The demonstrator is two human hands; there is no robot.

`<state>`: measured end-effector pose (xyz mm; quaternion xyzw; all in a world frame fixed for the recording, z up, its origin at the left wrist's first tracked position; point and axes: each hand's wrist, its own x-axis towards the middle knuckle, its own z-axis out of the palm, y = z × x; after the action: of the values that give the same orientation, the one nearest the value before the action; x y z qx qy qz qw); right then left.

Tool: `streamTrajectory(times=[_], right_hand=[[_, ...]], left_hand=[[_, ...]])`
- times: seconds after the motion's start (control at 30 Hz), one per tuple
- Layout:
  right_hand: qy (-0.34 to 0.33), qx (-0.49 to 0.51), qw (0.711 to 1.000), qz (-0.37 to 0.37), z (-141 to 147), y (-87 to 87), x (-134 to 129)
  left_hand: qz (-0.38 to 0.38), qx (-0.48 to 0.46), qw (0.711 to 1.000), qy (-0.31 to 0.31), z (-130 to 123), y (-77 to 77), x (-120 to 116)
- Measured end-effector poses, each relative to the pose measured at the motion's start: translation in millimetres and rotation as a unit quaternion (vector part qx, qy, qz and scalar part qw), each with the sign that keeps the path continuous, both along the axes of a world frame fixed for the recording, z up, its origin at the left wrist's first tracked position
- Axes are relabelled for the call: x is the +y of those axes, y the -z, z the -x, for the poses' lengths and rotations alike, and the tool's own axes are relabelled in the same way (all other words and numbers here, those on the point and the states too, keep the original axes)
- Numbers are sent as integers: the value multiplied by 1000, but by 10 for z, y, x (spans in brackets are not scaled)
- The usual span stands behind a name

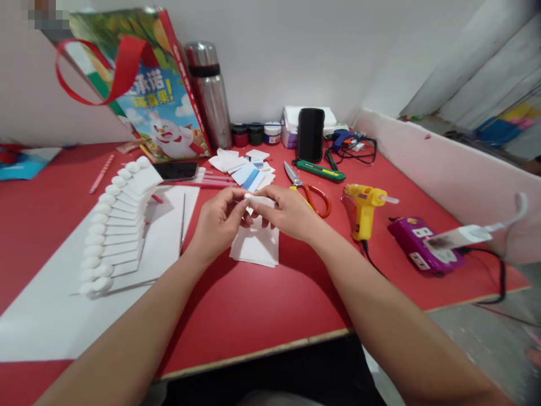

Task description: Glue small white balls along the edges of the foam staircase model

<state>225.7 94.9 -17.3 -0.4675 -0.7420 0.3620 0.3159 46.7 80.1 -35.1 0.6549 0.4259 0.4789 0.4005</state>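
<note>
Both hands meet over the middle of the red table. My left hand [221, 217] is closed, its thumb and fingertips pinching one end of a small white piece [262, 201], possibly paper or clay. My right hand [291, 213] grips the other end between thumb and fingers. Much of the piece is hidden by the fingers. Just below the hands lies a small stack of white cards [256, 248]. To the left, a curved row of overlapping white cards [127, 225] carries rounded white ends [97, 230] along its outer side.
A white sheet [46, 316] lies under the card row. Scissors [310, 192], a green utility knife [320, 170], a yellow glue gun [364, 206] and a purple power strip [422, 248] sit to the right. Behind stand a steel flask [211, 101], a phone [310, 135] and a printed bag [160, 107].
</note>
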Motion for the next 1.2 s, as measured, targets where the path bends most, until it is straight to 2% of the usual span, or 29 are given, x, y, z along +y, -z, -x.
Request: streamTrajectory(times=[0.07,0.2,0.43,0.5,0.73,0.8,0.9,0.93,0.97,1.03,1.13,1.2], right_hand=[[17,25,999,26,0,9,8],[31,61,997,24,4,-3,0],[44,29,996,-65,31,-9,-46],[47,30,996,-69,40,-5,-59],[24,157,986,44,40,-36,-68],[41,133,990,12,53,-29,-85],[84,44,992,-89,86,-13,-115],[88,37,991,-95,94,-14,-119],[84,55,992,-70,98,-20,-117],[56,158,984,57,89,-47,-95],[9,308,910,277,41,-88,-33],[-8,348,871,348,4,-93,2]], left_hand=[[16,-16,1000,10,-3,-7,6],[15,-24,999,17,2,-42,4],[17,-20,999,38,13,-26,3],[11,-17,999,34,16,-32,2],[-12,-9,999,38,34,-52,0],[-25,-1,999,34,36,-58,-5],[-51,41,998,21,38,-82,-17],[-57,51,997,16,41,-89,-19],[-62,57,996,13,44,-94,-19],[-68,52,996,11,54,-94,-13],[-70,41,997,18,65,-76,5],[-68,43,996,22,65,-66,12]])
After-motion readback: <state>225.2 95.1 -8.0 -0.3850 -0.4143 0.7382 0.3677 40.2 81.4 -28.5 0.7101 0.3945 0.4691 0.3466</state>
